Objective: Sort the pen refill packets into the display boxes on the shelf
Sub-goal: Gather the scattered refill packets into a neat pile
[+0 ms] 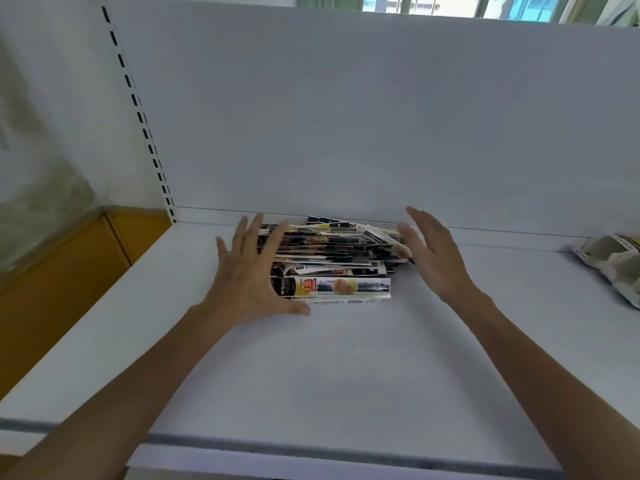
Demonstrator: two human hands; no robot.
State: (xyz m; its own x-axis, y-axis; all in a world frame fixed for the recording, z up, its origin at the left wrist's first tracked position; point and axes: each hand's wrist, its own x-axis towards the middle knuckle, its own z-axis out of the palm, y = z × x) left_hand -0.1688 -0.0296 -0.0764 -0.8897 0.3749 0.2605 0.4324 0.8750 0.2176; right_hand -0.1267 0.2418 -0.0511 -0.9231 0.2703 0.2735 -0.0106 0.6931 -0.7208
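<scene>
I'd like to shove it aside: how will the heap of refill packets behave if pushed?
The heap of refill packets probably fans apart: they lie loose at mixed angles. Thin and flat, they look light, likely bendy. Glossy faces may slide.

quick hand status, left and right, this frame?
Left hand: open, fingers spread against the left end of the display box, gripping nothing.
Right hand: open, fingers straight beside the packets; blurred, contact unclear.

Even daylight from window (450, 5) up top, soft shadows, right hand (433, 258) motion-blurred, wide-angle edge bend
</scene>
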